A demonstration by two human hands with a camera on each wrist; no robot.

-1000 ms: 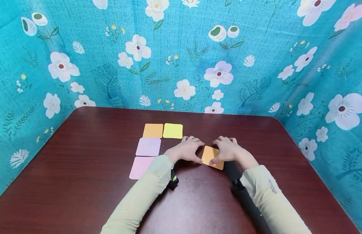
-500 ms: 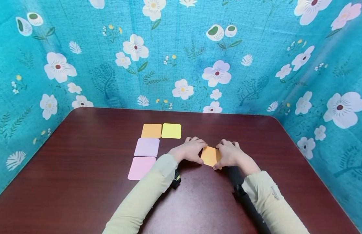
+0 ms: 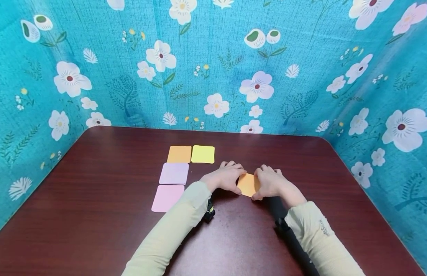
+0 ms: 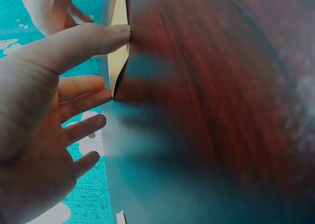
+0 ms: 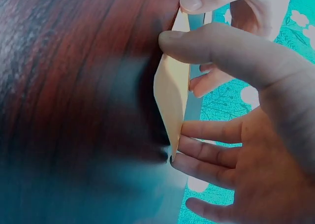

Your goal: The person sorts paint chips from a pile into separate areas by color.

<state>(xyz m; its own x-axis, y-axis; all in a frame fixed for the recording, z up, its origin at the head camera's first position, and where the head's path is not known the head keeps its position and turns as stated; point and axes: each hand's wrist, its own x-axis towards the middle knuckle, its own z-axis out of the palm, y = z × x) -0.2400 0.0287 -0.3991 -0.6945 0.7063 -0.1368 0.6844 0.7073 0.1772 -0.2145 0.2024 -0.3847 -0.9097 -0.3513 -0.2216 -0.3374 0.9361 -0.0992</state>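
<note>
A square orange paper card [image 3: 247, 185] with rounded corners lies between both hands, right of the table's middle. My left hand [image 3: 226, 177] holds its left side, thumb at the near corner and fingers at the far one. On the opposite side my right hand [image 3: 270, 181] grips the card the same way. In the left wrist view the card [image 4: 118, 61] appears nearly edge-on, between thumb and fingertips. The right wrist view shows the card [image 5: 172, 88] slightly bowed, with a dark shadow along its edge. Whether it is fully off the table I cannot tell.
Left of the hands, flat cards form a corner shape: an orange card [image 3: 179, 154], a yellow card [image 3: 202, 154] to its right, a lavender card [image 3: 174, 173] below, then a pink card [image 3: 168, 198], partly behind the left sleeve. Behind the dark table [image 3: 96, 230] hangs a flowered blue curtain [image 3: 199, 69].
My right thumb has moved off the card's face to its near right corner. My left hand has come right and taken the card's left side. The other cards stay put.
</note>
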